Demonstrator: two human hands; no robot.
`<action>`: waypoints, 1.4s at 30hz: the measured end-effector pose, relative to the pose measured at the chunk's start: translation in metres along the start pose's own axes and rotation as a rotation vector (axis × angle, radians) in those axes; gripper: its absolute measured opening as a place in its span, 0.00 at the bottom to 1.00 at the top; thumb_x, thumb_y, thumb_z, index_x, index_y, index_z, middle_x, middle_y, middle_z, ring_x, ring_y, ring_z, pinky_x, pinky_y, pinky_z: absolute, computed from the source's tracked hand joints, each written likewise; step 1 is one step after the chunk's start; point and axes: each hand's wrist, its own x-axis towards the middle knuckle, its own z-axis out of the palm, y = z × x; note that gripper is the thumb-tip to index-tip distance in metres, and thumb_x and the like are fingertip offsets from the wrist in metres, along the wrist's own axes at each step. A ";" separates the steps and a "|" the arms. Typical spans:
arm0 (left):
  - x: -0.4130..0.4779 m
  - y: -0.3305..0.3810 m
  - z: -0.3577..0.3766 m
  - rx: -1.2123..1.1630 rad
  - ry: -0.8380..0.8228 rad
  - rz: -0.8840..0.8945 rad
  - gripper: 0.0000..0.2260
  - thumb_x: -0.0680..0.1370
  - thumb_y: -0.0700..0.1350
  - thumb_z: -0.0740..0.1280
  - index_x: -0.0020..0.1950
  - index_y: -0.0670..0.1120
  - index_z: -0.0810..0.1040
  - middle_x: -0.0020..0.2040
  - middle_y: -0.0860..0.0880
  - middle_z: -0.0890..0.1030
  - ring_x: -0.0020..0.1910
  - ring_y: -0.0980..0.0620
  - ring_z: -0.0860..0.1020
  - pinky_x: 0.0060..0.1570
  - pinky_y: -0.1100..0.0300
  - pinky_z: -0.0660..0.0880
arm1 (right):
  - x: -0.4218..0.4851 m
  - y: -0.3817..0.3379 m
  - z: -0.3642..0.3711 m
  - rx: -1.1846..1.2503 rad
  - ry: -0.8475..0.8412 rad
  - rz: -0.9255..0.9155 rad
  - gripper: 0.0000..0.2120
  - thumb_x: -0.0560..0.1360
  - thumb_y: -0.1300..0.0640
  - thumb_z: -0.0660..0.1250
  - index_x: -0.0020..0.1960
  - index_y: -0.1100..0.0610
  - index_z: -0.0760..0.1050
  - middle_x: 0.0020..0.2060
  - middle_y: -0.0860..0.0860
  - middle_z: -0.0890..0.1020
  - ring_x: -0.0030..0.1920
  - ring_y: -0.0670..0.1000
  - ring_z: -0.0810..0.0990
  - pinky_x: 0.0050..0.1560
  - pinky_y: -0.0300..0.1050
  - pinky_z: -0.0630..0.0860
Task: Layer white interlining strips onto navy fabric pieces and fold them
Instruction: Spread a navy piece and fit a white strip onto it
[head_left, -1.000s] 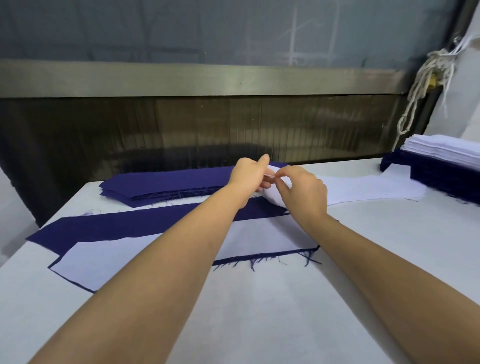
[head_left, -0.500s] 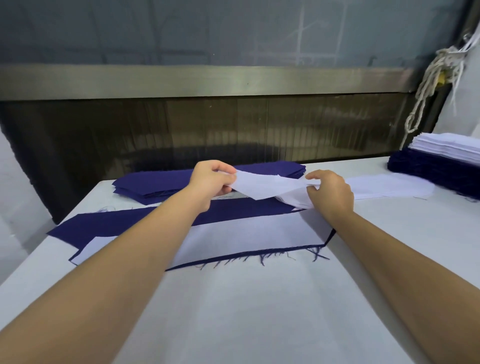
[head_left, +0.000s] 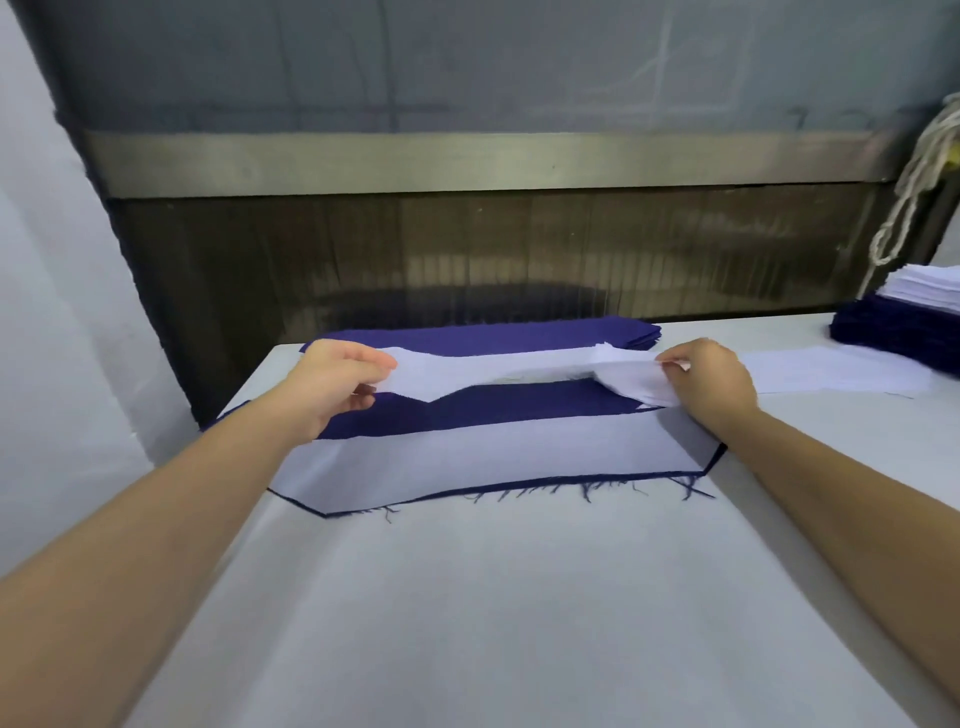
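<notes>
The left hand (head_left: 332, 384) and right hand (head_left: 711, 379) each pinch one end of the white strip (head_left: 519, 369). Its long axis parallels the table (head_left: 519, 623) far edge, just above the navy piece (head_left: 493, 410) and its bare band.

Left hand (head_left: 332, 384) and right hand (head_left: 711, 382): bare. Forearms (head_left: 156, 545) bare, uncovered from wrists to the near edge of the table (head_left: 519, 623).

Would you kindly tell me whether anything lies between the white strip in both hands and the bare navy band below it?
Nothing visible does. The left hand and right hand hold the white strip stretched above the bare navy band; another strip covers only the piece's near half.
</notes>
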 end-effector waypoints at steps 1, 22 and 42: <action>-0.001 -0.003 -0.004 -0.010 0.016 0.000 0.04 0.76 0.39 0.69 0.43 0.46 0.81 0.44 0.50 0.79 0.42 0.53 0.77 0.27 0.69 0.74 | -0.003 -0.004 -0.001 0.021 0.008 -0.054 0.12 0.78 0.61 0.60 0.55 0.58 0.81 0.58 0.55 0.80 0.56 0.59 0.77 0.56 0.49 0.72; -0.038 -0.037 -0.062 0.175 -0.060 0.060 0.05 0.73 0.38 0.72 0.43 0.48 0.82 0.44 0.50 0.77 0.41 0.50 0.75 0.41 0.60 0.73 | -0.036 -0.005 -0.016 0.522 -0.129 0.071 0.05 0.73 0.62 0.66 0.45 0.54 0.79 0.38 0.51 0.81 0.34 0.51 0.75 0.39 0.45 0.74; -0.046 -0.038 -0.071 0.542 -0.195 0.203 0.07 0.71 0.41 0.75 0.41 0.52 0.81 0.46 0.59 0.78 0.47 0.59 0.74 0.44 0.71 0.69 | -0.042 -0.002 -0.032 0.282 -0.323 -0.085 0.06 0.70 0.66 0.71 0.43 0.57 0.81 0.34 0.48 0.77 0.35 0.47 0.72 0.37 0.34 0.67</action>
